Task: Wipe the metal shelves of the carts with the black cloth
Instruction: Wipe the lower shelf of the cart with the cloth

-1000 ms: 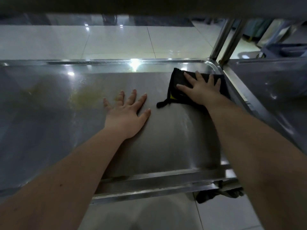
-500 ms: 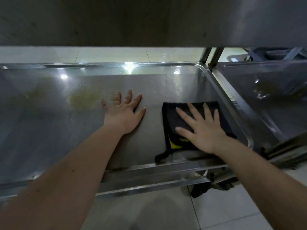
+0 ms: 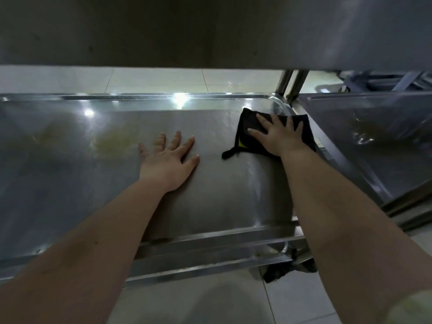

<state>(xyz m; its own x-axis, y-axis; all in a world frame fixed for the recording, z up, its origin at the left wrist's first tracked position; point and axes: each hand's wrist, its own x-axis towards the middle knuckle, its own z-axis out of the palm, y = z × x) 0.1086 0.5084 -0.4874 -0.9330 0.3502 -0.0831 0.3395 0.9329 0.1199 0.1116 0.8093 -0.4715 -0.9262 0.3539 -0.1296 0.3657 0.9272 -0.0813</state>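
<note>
A black cloth point(image 3: 247, 127) with a yellow mark and a small loop lies flat in the far right corner of the cart's lower metal shelf point(image 3: 222, 195). My right hand point(image 3: 275, 136) presses on the cloth with straight, spread fingers. My left hand point(image 3: 169, 157) lies flat on the bare shelf near its middle, fingers spread, holding nothing. A yellowish stain point(image 3: 114, 146) shows on the shelf to the left of my left hand.
The underside of the shelf above point(image 3: 210, 29) fills the top of the view. A second cart's shelf point(image 3: 374, 141) stands close on the right. Two upright posts point(image 3: 289, 83) rise at the far right corner. A dark caster point(image 3: 287, 267) sits on the tiled floor point(image 3: 304, 300).
My right hand has pushed the cloth from the shelf's near right edge back to the far right corner. My left hand has stayed in place.
</note>
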